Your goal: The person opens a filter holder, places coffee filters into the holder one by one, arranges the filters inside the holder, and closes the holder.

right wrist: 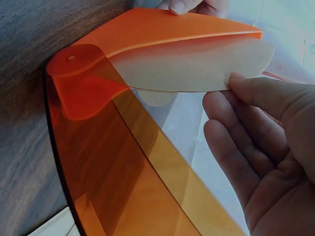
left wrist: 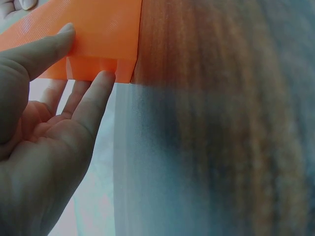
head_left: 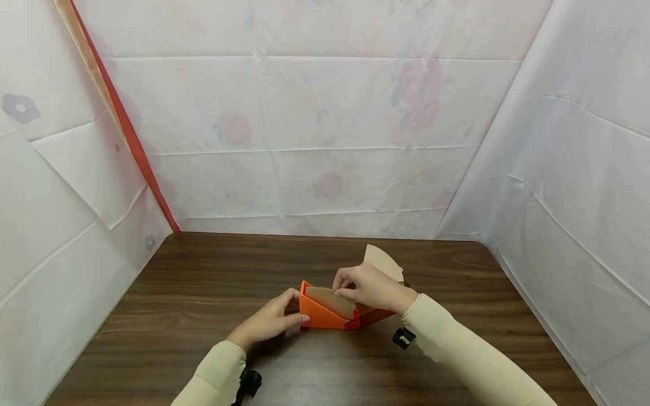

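Note:
An orange box point(head_left: 325, 314) with slanted sides stands on the table, its see-through amber lid point(right wrist: 142, 172) swung open to the right. My left hand point(head_left: 274, 317) grips the box's left end, thumb on the near side and fingertips against the end wall point(left wrist: 93, 69). With thumb and forefinger, my right hand point(head_left: 373, 286) pinches the upper edge of a tan coffee filter paper point(right wrist: 197, 64). This paper sits partly inside the box, its lower part hidden by the orange side. Under its edge, in the right wrist view, a second piece of tan paper point(right wrist: 156, 98) peeks out.
Behind my right hand lies another tan filter paper point(head_left: 382, 263), beyond the lid. All this is on a dark wood-grain table point(head_left: 203, 276). Pale patterned sheets point(head_left: 330, 113) hang at the back and both sides. Each wrist carries a small black camera point(head_left: 404, 338).

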Demonstrator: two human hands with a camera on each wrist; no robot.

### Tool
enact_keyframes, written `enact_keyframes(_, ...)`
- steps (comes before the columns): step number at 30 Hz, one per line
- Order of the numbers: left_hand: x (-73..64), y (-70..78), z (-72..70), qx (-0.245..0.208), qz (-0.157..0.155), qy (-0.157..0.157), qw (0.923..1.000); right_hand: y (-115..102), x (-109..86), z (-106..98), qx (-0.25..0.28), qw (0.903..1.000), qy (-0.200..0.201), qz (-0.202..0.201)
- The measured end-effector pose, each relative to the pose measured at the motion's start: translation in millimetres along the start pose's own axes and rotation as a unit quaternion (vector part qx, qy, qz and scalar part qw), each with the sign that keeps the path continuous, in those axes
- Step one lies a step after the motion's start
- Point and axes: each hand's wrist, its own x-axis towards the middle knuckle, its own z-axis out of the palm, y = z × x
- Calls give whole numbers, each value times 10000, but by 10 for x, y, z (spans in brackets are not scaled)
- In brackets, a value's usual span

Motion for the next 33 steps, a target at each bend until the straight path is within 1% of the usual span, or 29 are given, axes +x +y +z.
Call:
enact_keyframes(6, 0, -1, 1, -32, 26, 6, 10000, 13, 0, 55, -42, 9999, -28, 90)
enact_keyframes(11, -4, 17, 6, -49, 118, 9, 9999, 9, -4, 99, 10, 9998, -78, 174)
enact_keyframes(17, -5, 32, 8, -113, 86, 12, 9999, 17, 1, 134, -44, 9998, -68, 158)
enact_keyframes(24, 11, 8, 8, 40, 41, -1, 10000, 22, 3, 150, -33, 9998, -29, 182)
enact_keyframes(28, 10, 11, 3, 39, 92, 2, 10000, 24, 7, 157, -49, 9998, 0, 182)
enact_keyframes(29, 8, 18, 3, 10, 110, 9, 9999, 27, 8, 160, -45, 9998, 10, 185)
enact_keyframes(30, -3, 67, 6, -13, 113, 20, 9999, 31, 10, 163, -42, 9998, 24, 183)
enact_keyframes(33, -5, 68, 13, -43, 122, 49, 9999, 41, 11, 175, -40, 9998, 48, 203)
